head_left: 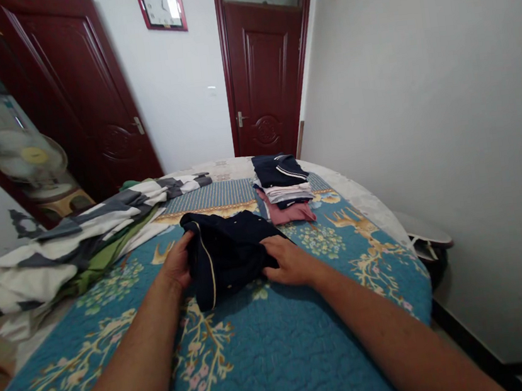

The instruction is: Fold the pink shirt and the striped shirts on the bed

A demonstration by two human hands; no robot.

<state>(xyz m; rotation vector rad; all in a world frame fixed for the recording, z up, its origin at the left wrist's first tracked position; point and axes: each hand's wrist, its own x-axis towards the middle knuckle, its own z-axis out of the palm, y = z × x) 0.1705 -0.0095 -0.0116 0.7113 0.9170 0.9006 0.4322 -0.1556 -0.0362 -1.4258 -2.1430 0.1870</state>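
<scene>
A dark navy garment (pixel 236 243) with a pale trim line lies bunched on the teal floral cloth (pixel 280 352) that covers the table. At the garment's left side my left hand (pixel 178 262) is closed round its edge, with some fingertips hidden by the fabric. My right hand (pixel 288 260) grips the garment's right side, fingers curled on the cloth. Just beyond the garment, a stack of folded clothes (pixel 286 191) has a navy piece with white stripes on top and a pink one at the bottom.
A loose heap of grey-and-white checked fabric (pixel 36 267) with green cloth (pixel 102 259) covers the table's left side. A round stool-like object (pixel 425 232) stands by the right wall. A fan (pixel 30 157) is at the far left, and two dark red doors stand behind.
</scene>
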